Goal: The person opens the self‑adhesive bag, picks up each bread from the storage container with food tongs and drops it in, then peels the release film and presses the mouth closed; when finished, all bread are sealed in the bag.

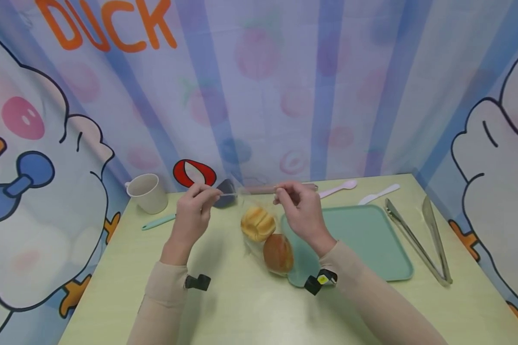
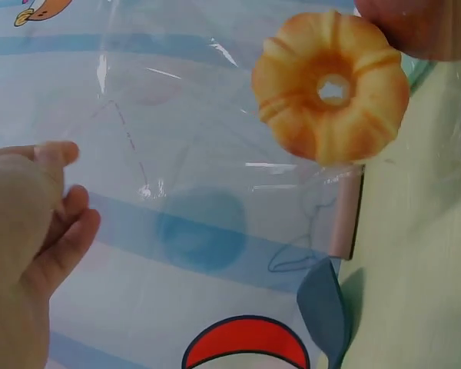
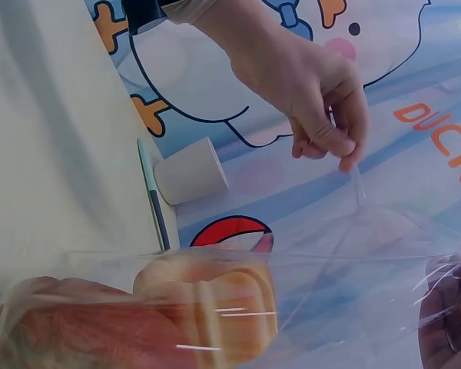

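A clear plastic bag [image 1: 250, 247] hangs between my hands over the table. In it are a ring-shaped, ridged yellow bread [image 1: 258, 224] and, lower down, a smooth brown bun [image 1: 278, 254]. With thumb and fingertips, my left hand [image 1: 194, 206] pinches a thin transparent strip that runs to the bag's top, left of the bread. My right hand [image 1: 304, 213] pinches the opposite side of the bag's top edge. In the right wrist view, the bag [image 3: 353, 269] is stretched between the left hand [image 3: 315, 100] and the right fingers at the frame's edge.
A green tray [image 1: 358, 239] lies right of the bag, with metal tongs [image 1: 427, 239] beyond it. Behind are a pink spoon [image 1: 341, 188], a pale knife [image 1: 380, 194] and a dark spatula head [image 1: 225, 189]. A white mug [image 1: 148, 194] stands back left.
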Available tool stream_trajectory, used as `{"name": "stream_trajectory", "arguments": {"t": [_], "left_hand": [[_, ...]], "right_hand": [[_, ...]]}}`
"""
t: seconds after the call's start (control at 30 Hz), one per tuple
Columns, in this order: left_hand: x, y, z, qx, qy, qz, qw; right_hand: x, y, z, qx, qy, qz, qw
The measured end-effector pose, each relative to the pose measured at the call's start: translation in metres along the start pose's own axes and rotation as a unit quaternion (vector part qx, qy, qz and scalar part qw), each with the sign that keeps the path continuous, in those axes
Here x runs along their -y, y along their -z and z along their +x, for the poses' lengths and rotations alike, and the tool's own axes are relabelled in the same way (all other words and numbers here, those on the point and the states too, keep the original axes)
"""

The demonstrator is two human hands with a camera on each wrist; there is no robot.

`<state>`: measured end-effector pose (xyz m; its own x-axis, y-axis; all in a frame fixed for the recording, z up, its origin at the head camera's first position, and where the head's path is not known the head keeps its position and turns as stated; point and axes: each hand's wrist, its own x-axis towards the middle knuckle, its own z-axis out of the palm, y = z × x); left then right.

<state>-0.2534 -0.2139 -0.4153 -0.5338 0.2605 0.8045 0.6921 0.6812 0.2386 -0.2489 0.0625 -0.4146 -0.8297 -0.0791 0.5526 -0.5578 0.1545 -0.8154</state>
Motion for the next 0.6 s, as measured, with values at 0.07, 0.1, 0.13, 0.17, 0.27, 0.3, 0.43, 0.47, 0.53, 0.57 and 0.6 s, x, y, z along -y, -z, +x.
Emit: {"name": "stream_trajectory", "arguments": {"t": [0.07,0.1,0.13,0.17,0.27,0.3,0.43,0.47,0.53,0.57,0.6], "left_hand": [[-0.002,-0.001,0.001,-0.029,0.013,-0.023,0.9992],[-0.003,-0.002,0.002,-0.043,0.023,-0.040,0.9980],[-0.004,-0.003,0.003,-0.055,0.031,-0.060,0.9962],[-0.006,-0.003,0.003,-0.062,0.040,-0.083,0.9938],[-0.012,-0.003,0.004,-0.065,0.071,-0.157,0.9829],[-0.014,-0.003,0.004,-0.063,0.082,-0.178,0.9785],[-0.021,0.000,0.006,-0.058,0.105,-0.235,0.9645],[-0.022,0.000,0.006,-0.057,0.106,-0.251,0.9606],[-0.023,0.001,0.008,-0.057,0.103,-0.285,0.9513],[-0.023,0.002,0.008,-0.058,0.102,-0.303,0.9459],[-0.023,0.003,0.008,-0.060,0.100,-0.316,0.9417]], "right_hand": [[-0.001,0.000,0.001,-0.003,-0.002,0.002,1.0000],[-0.002,-0.001,0.001,-0.003,-0.003,0.002,1.0000],[-0.001,-0.001,0.001,-0.002,-0.004,0.001,1.0000],[-0.001,-0.001,0.001,-0.002,-0.004,0.000,1.0000],[0.000,-0.001,0.001,-0.003,-0.007,-0.005,1.0000],[0.000,-0.001,0.001,-0.004,-0.007,-0.007,0.9999],[-0.001,0.000,0.001,-0.010,-0.011,-0.009,0.9998],[-0.002,0.000,0.002,-0.011,-0.012,-0.008,0.9998],[-0.004,0.001,0.003,-0.014,-0.012,-0.004,0.9998],[-0.005,0.001,0.003,-0.015,-0.013,-0.001,0.9998],[-0.005,0.001,0.003,-0.017,-0.013,0.001,0.9998]]}}
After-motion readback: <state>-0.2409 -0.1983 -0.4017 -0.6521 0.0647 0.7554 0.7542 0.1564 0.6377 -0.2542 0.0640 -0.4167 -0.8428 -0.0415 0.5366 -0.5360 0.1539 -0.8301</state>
